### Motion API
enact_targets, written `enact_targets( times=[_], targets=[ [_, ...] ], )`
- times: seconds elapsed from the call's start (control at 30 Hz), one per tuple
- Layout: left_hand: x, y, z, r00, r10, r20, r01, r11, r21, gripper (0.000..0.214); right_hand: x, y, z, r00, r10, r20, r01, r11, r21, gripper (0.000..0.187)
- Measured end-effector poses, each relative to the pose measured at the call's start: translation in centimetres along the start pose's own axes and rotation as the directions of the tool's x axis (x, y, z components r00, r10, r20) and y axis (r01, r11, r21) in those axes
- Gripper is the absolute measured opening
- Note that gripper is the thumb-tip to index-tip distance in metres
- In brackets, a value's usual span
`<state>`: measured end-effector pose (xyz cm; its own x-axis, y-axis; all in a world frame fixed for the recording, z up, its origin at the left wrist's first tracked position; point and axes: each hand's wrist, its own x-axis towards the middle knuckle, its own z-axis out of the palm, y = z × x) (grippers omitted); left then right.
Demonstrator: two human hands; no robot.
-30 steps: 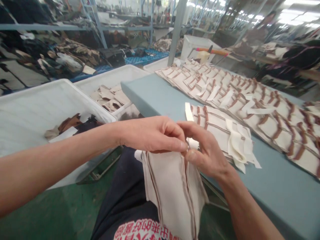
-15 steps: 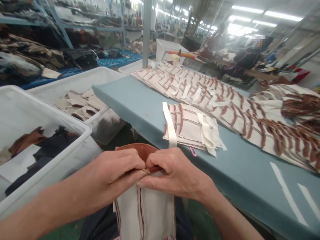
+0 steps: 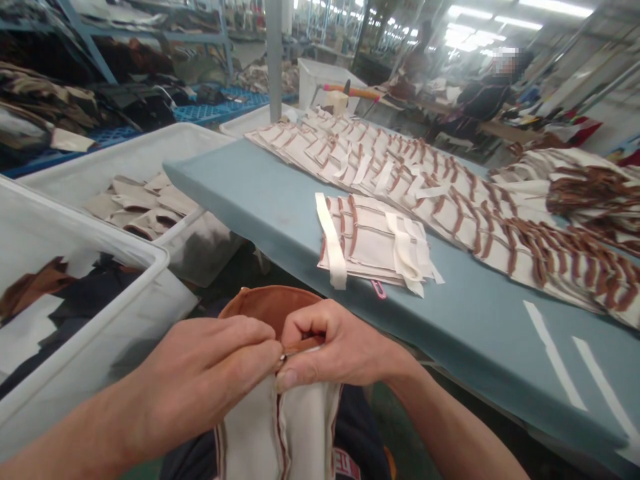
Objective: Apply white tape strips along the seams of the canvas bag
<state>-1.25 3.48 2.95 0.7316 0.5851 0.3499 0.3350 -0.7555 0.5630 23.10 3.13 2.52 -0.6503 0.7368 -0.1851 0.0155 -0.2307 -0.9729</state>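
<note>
A sewn fabric piece (image 3: 305, 417), off-white outside with brown seams and a brown inner face at its top, hangs upright over my lap. My left hand (image 3: 230, 360) pinches its upper edge near the middle seam. Close beside it, almost touching, my right hand (image 3: 325, 343) grips the same edge, thumb in front and fingers curled over the brown side. The fingertips of both hands meet at the seam, and a small light bit shows between them; what it is I cannot make out.
On the blue-grey table (image 3: 225, 180) lie a small stack of similar pieces (image 3: 373, 240) with cream strips, a pink clip (image 3: 379, 289), and long overlapping rows of pieces (image 3: 450, 213). White bins (image 3: 165, 260) with fabric stand at left. A person (image 3: 485, 100) sits beyond the table.
The view has shifted slightly, moving the table and bins left and up in the picture. My left fingers have flattened over the edge; both hands still hold the piece at the seam.
</note>
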Motion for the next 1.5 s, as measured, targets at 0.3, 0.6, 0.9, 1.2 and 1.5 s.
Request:
enact_targets(
  times=[0.3, 0.6, 0.9, 1.2, 1.5],
  targets=[
    [-0.5, -1.2, 1.7, 0.925, 0.366, -0.102, -0.29, 0.854, 0.432, 0.024, 0.0, 1.4, -0.4, 0.999, -0.045, -0.019, 0.048, 0.969, 0.242, 0.073],
    [-0.6, 0.7, -0.2, 0.986, 0.134, -0.103, -0.129, 0.99, 0.059, 0.029, -1.9, -1.0, -0.2, 0.994, -0.113, -0.007, 0.113, 0.993, -0.034, 0.041],
    [3.2, 0.8, -2.9, 0.904, -0.2, 0.377, 0.325, 0.896, -0.304, 0.046, -2.9, -1.9, 0.5, 0.9, -0.436, 0.016, 0.348, 0.694, -0.63, 0.022],
    [7.0, 0.4, -3.8, 0.778, -0.11, 0.618, 0.437, 0.802, -0.407, 0.05, -3.3, -1.6, -0.3, 0.912, -0.409, 0.023, 0.308, 0.648, -0.697, 0.023],
    [6.7, 1.8, -2.1, 0.9, -0.113, 0.42, 0.212, 0.957, -0.198, 0.034, -3.3, -1.3, -0.9, 0.935, -0.352, -0.036, 0.209, 0.632, -0.746, 0.027]
  ],
)
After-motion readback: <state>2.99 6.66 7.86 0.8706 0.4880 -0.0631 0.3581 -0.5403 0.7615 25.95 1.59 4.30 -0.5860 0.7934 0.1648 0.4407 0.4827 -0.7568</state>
